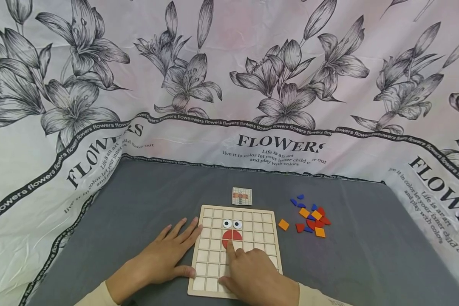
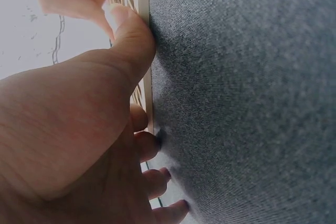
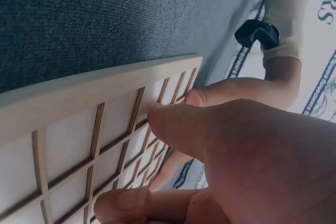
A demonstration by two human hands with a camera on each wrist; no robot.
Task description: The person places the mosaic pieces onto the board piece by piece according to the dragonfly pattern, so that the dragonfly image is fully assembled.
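Observation:
A wooden grid board (image 1: 265, 240) lies on the grey table. Two round eye pieces (image 1: 227, 223) sit side by side in its cells, and below them red quarter-circle pieces (image 1: 237, 235) form a red disc. My right hand (image 1: 254, 270) is over the lower part of the board; its straight index finger touches the lower part of the disc, the other fingers bent. My left hand (image 1: 162, 257) lies spread at the board's left edge, thumb and fingertips touching the frame. In the left wrist view the left thumb (image 2: 131, 40) rests against the board's rim.
Behind the board lies a small printed card (image 1: 242, 196). Right of the board are loose flat pieces: several orange squares (image 1: 284, 225), red pieces (image 1: 321, 210) and blue pieces (image 1: 300, 196). A flower-printed cloth (image 1: 199, 144) rises around the table.

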